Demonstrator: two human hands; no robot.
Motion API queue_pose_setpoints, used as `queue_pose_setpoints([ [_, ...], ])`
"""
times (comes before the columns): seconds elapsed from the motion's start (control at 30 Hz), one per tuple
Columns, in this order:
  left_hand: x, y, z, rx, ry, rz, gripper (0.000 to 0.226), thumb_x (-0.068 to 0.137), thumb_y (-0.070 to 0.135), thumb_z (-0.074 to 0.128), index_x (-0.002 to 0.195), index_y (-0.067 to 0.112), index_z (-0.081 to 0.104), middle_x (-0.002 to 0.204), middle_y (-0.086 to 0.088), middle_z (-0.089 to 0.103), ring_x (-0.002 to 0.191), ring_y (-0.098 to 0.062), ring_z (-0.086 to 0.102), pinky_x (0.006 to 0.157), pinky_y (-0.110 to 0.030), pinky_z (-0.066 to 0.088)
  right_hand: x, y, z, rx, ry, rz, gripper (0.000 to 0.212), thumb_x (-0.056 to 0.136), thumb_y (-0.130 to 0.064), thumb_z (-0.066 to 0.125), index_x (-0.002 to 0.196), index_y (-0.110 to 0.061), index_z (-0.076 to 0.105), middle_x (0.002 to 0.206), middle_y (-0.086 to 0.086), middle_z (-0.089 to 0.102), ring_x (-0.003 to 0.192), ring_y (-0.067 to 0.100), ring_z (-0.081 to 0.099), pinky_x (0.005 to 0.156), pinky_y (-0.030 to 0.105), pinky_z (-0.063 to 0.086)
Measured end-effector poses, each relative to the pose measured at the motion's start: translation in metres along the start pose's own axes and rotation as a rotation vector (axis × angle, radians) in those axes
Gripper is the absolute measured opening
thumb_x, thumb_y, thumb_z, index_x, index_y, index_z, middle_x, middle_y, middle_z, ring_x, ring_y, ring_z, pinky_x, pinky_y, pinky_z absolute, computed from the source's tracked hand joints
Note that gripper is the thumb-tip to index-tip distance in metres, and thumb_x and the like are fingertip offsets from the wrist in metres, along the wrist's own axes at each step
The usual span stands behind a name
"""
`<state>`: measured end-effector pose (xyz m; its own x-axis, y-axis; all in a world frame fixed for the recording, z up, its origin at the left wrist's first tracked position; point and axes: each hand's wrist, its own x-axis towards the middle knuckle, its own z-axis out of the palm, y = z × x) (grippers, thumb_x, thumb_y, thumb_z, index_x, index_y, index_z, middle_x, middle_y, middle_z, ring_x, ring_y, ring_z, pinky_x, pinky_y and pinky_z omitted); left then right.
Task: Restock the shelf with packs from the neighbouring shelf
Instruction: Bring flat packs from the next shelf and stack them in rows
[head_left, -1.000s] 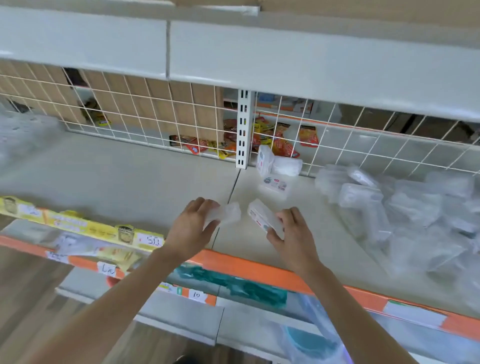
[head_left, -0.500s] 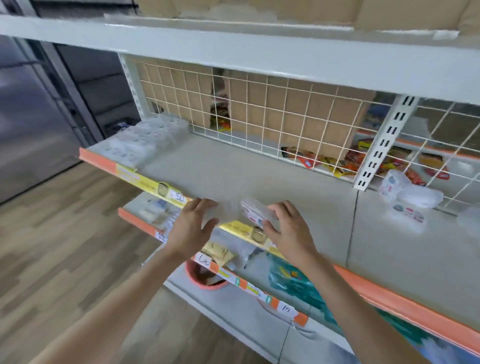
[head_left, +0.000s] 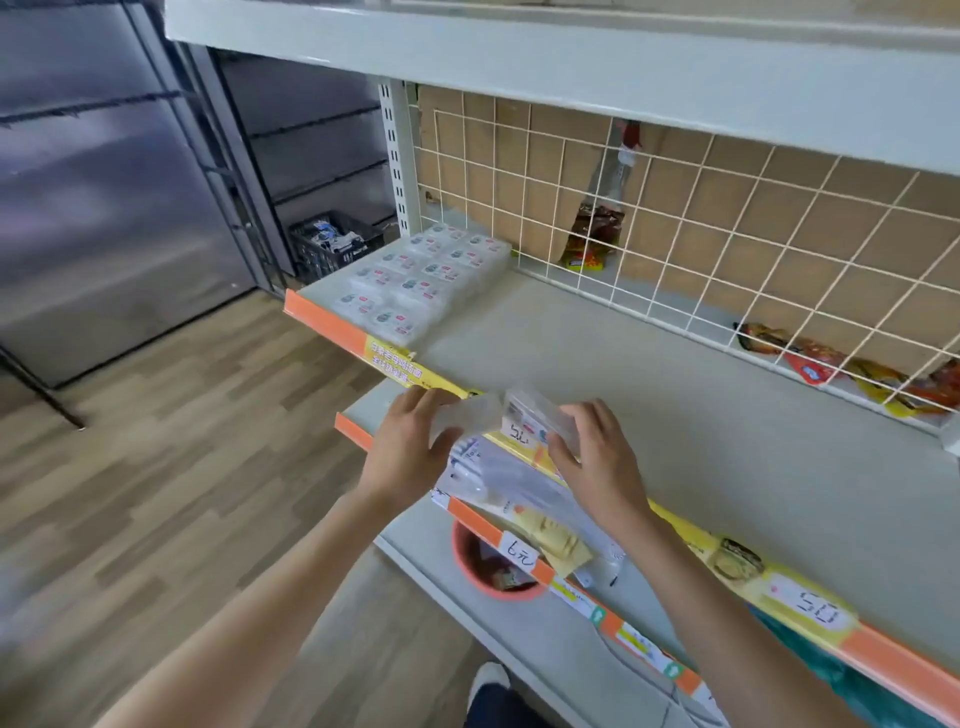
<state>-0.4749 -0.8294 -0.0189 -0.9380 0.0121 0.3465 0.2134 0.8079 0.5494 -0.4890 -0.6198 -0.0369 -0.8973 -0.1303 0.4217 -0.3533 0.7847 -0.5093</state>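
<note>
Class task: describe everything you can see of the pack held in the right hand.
The pack is a small flat one of clear plastic with a white label printed in red and dark marks. The right hand pinches it tilted over the shelf's front edge, close beside the clear pack in the left hand. Its contents cannot be read.

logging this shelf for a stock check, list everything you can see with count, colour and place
stacked packs: about a dozen showing, clear with red labels, far left end of shelf
held packs: two, clear, one per hand over shelf's front edge
shelf: one, grey with orange and yellow edge strip
grid: one, white wire, back of shelf
snack bags: several, red and yellow, behind grid
bowl: one, red, lower shelf
crate: one, black, floor at left
left hand: grips one pack
right hand: grips the other
</note>
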Motion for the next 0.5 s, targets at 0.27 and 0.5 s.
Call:
queue_pose_setpoints([
  [0.27,0.087,-0.036,0.019,0.031,-0.106,0.051,0.029,0.086,0.014,0.062,0.115,0.011,0.058,0.110,-0.007,0.056,0.105,-0.025,0.051,0.082,-0.030,0.042,0.075,0.030,0.058,-0.063,0.138,0.130,0.028,0.079,-0.023,0.048,0.095,-0.001,0.053,0.086,0.019,0.054,0.079,0.038,0.054,0.071,0.033,0.036],
  [0.5,0.140,-0.049,0.055,0.002,-0.232,0.148,0.032,0.088,0.015,0.060,0.119,0.010,0.055,0.116,-0.008,0.056,0.107,-0.026,0.054,0.083,-0.029,0.041,0.082,0.050,0.065,-0.017,0.125,0.320,0.044,0.073,-0.003,0.072,0.112,0.005,0.054,0.100,0.024,0.056,0.092,0.043,0.056,0.076,0.043,0.050],
])
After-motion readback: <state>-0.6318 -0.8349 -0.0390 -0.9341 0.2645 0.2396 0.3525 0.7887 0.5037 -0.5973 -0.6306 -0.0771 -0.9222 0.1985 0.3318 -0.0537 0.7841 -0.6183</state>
